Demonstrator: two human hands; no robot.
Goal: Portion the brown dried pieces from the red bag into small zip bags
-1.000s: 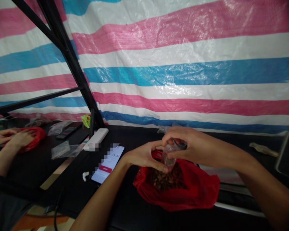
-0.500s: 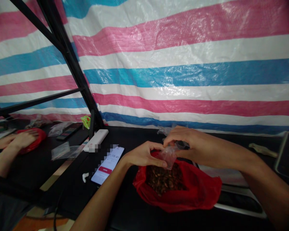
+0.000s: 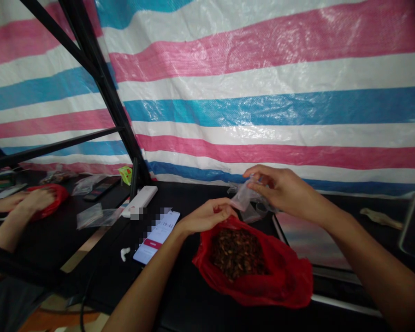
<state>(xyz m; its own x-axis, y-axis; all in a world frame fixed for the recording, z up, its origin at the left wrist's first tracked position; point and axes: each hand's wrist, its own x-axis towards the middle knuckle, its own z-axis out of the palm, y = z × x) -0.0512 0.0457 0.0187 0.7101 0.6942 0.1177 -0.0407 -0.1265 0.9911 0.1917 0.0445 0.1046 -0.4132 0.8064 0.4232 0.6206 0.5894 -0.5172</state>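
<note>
Two hands [image 3: 38,200], another worker's or a reflection (the view does not settle which), lie on a small red bag [image 3: 59,193] at the far left of the black counter [image 3: 197,193]. To their right lie flat clear sachets [image 3: 89,214]. Next along, a yellow packet [image 3: 126,175] sits at the far edge, with a white power bank [image 3: 140,199] near it. A lit phone [image 3: 156,237] lies nearer, an earbud [image 3: 123,253] just left of it.

Left hand [image 3: 205,216]: grip open, fingers loosely curled, holding nothing visible, just above the rim of a large red bag [image 3: 290,281]. That bag lies open on the near side of the counter, a heap of brown seeds [image 3: 237,253] inside it.

Right hand [image 3: 280,186]: grip closed, thumb and fingers pinching the top of a clear bag [image 3: 244,198], which hangs in the air above the far rim of the red bag.

Handling: the clear bag is judged light, limp and slippery; take it by the edges of its mouth. The red bag is thin and soft, and the seeds likely give it some weight; take it by the gathered rim.
</note>
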